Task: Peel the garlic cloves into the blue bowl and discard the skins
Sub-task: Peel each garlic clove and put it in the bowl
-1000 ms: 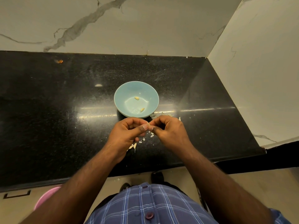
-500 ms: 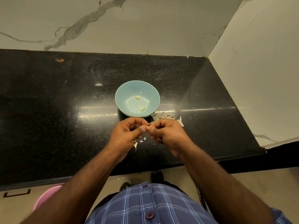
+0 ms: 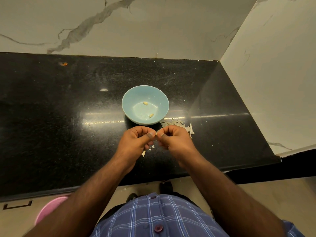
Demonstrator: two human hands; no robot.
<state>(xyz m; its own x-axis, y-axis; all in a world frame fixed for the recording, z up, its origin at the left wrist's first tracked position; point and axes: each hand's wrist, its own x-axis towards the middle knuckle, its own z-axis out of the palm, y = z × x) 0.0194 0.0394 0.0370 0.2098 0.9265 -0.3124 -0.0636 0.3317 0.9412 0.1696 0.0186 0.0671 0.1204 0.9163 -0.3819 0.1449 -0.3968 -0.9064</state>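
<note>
A blue bowl [image 3: 126, 104] stands on the black counter with two peeled garlic cloves [image 3: 145, 103] lying inside it. Just in front of the bowl, my left hand [image 3: 136, 142] and my right hand [image 3: 174, 141] meet fingertip to fingertip. Between them they pinch a small pale garlic clove [image 3: 156, 134], of which only a sliver shows. A heap of papery garlic skins [image 3: 177, 124] lies to the right of the bowl, behind my right hand. A few skin flakes [image 3: 144, 153] lie on the counter under my hands.
The black stone counter [image 3: 68, 117] is bounded by marble walls at the back and right, and its front edge runs just below my wrists. A pink tub [image 3: 49, 209] stands on the floor at lower left. A small orange speck [image 3: 64, 63] lies far left.
My hands have shifted slightly, with the right hand drawing back so more of the skin heap beside the bowl shows. The bowl and its cloves have not moved.
</note>
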